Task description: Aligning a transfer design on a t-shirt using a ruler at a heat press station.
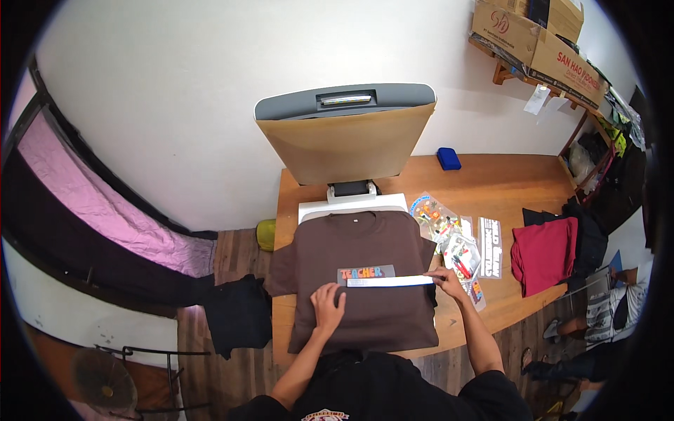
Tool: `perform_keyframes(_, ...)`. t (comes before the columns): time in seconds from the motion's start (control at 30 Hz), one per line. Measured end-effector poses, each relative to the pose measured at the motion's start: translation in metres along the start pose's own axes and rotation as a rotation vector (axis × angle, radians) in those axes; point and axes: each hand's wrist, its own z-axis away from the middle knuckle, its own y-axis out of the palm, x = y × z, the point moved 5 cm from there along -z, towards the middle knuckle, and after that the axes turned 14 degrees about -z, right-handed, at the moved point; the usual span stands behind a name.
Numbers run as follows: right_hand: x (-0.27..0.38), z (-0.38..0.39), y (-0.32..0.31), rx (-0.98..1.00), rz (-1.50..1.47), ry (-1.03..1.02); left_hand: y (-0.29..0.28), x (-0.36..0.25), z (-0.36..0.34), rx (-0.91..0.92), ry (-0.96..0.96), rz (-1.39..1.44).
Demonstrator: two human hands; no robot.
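A dark brown T-shirt (379, 242) lies spread over the white lower plate (316, 209) of a heat press. On its chest is a clear transfer film (368, 271) with colourful lettering. A long white ruler-like strip (393, 282) lies across the shirt along the film's lower edge. My right hand (447, 280) pinches the strip's right end. My left hand (328, 306) rests on the shirt below the film's left corner, fingers apart and holding nothing. The press's grey upper plate (344, 98), with a brown cover (344, 144), stands raised behind the shirt.
Transfer films (442, 224) lie on the wooden table (505, 179) to the right, with red-handled scissors (461, 265) among them. A folded red shirt (544, 249) lies farther right; a blue box (448, 158) sits behind. Black cloth (239, 312) hangs at left. Another person (611, 309) is at far right.
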Motion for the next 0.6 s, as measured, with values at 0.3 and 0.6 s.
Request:
perform_keyframes(0.3, -0.001, -0.021, 0.018, 0.050, -0.014, -0.120, 0.021, -0.042, 0.004, 0.064, 0.026, -0.104)
perform_keyframes(0.6, -0.008, -0.025, 0.017, 0.054, 0.015, -0.087, 0.045, -0.055, 0.006, 0.187, 0.069, -0.205)
